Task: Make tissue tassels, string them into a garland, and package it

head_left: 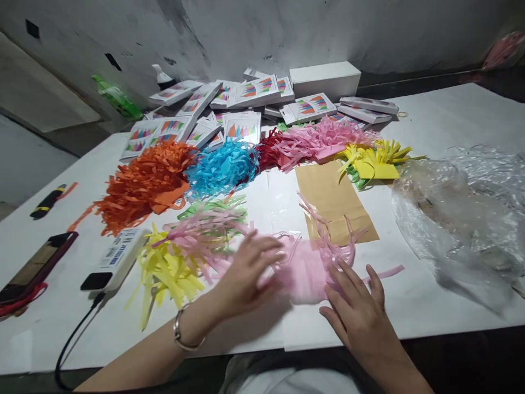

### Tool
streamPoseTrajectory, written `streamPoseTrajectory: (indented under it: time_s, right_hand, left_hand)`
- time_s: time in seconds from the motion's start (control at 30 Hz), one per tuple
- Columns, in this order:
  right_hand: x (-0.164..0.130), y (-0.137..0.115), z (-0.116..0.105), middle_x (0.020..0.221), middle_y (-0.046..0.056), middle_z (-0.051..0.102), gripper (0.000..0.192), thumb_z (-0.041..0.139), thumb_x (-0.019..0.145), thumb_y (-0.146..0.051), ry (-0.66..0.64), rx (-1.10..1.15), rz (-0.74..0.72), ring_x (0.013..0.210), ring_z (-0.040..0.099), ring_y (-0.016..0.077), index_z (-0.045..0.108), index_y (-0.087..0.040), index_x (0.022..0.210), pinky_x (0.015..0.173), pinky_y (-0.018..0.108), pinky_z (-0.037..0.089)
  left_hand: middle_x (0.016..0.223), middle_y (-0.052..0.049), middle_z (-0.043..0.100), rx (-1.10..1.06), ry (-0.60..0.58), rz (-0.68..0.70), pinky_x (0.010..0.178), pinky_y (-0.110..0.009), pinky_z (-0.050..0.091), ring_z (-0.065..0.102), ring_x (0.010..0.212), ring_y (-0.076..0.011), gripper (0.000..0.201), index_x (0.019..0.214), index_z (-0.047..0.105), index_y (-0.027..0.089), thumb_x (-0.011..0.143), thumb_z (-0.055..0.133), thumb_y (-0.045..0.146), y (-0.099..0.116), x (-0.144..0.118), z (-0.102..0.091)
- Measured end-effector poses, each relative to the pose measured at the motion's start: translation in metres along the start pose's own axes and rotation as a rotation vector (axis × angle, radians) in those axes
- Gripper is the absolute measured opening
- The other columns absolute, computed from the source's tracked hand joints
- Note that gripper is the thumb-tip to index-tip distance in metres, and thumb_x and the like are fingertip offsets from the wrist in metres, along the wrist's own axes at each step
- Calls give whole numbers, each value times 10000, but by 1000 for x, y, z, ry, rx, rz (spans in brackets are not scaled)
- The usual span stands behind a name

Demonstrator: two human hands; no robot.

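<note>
A sheet of light pink tissue paper with fringed strips at its ends lies on the white table in front of me. My left hand is over its left side, fingers apart and somewhat blurred. On the right end, my right hand rests with fingers spread over the pink strips. Left of my left hand lie a pink fringe and a yellow fringe, with pale green strips behind. A brown paper sheet lies just beyond the pink tissue.
Orange, blue and pink fringe piles form an arc behind. Printed flat boxes heap near the wall. Clear plastic lies at right. A phone and a cabled white power bank lie left.
</note>
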State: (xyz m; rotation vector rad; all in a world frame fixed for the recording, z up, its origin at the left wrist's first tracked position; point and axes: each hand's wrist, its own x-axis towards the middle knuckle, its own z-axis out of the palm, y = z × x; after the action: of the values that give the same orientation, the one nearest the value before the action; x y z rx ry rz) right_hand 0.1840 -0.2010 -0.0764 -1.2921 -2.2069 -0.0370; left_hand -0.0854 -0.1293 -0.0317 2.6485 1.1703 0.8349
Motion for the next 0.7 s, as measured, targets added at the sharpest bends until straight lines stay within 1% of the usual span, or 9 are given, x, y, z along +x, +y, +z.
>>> streamPoseTrajectory:
  time_s: [0.03, 0.1, 0.2, 0.3, 0.37, 0.47, 0.57, 0.63, 0.7]
  right_hand:
    - [2, -1, 0, 1424, 127, 590, 204, 608, 971, -332, 8, -16, -2, 1356, 512, 287, 680, -179, 1085, 1224, 579, 154]
    - [8, -4, 2, 1437, 147, 573, 265, 587, 978, -295, 18, -54, -34, 1364, 501, 295, 658, -144, 1184, 1223, 587, 170]
    - [19, -6, 9, 1399, 185, 598, 367, 473, 966, -128, -6, -99, -175, 1342, 520, 298, 608, -48, 1298, 1203, 537, 270]
    - [26, -3, 16, 1208, 193, 710, 422, 384, 889, -8, -6, -136, -294, 1191, 631, 286, 658, 7, 1210, 1129, 475, 402]
    - [27, 0, 17, 1122, 186, 739, 401, 389, 870, 6, 2, -139, -328, 1110, 669, 286, 695, -6, 1130, 1085, 478, 451]
    - [24, 6, 14, 1095, 188, 742, 369, 403, 866, 23, 15, -82, -339, 1100, 675, 285, 704, -23, 1075, 1068, 489, 480]
    - [20, 11, 9, 1077, 163, 748, 380, 397, 866, 49, 26, -24, -320, 1108, 675, 254, 689, -49, 1087, 1081, 475, 486]
    - [20, 14, 6, 1070, 144, 750, 390, 395, 870, 51, 21, 5, -314, 1105, 678, 236, 675, -70, 1112, 1090, 472, 487]
    - [22, 14, 4, 1055, 137, 752, 379, 406, 874, 43, 22, 40, -314, 1098, 680, 233, 666, -75, 1124, 1093, 480, 486]
  left_hand:
    - [1275, -100, 641, 4, -140, 136, 1197, -564, 255, 540, 1261, -276, 353, 1254, 562, 231, 914, 640, 279, 10, 2, 5]
    - [1215, -98, 686, -4, -303, 262, 1211, -546, 221, 579, 1210, -257, 331, 1261, 568, 207, 938, 619, 265, 25, 6, 16]
    - [1051, -82, 722, -3, -366, 297, 1134, -450, 350, 627, 1069, -221, 167, 1113, 619, 184, 956, 561, 171, 34, 12, 31]
    - [1026, -88, 716, -2, -406, 306, 1025, -388, 424, 629, 1009, -214, 131, 1062, 619, 182, 958, 539, 179, 29, 14, 34]
    - [1108, -103, 708, 17, -397, 261, 1003, -399, 414, 623, 1034, -225, 180, 1114, 608, 183, 949, 540, 210, 19, 11, 28]
    - [1148, -90, 710, 115, -351, 168, 1009, -445, 374, 618, 1060, -244, 217, 1122, 613, 200, 925, 527, 174, -5, 0, 10]
    - [1142, -82, 720, 233, -242, 99, 1025, -502, 349, 609, 1087, -277, 234, 1142, 618, 228, 920, 557, 186, -27, -14, -14]
    - [1232, -120, 688, 252, -156, 74, 1061, -547, 330, 572, 1172, -325, 381, 1266, 575, 230, 901, 634, 321, -29, -19, -25]
    - [1343, -160, 628, 215, -142, 100, 1118, -575, 284, 515, 1266, -357, 612, 1387, 496, 205, 866, 676, 473, -19, -18, -27]
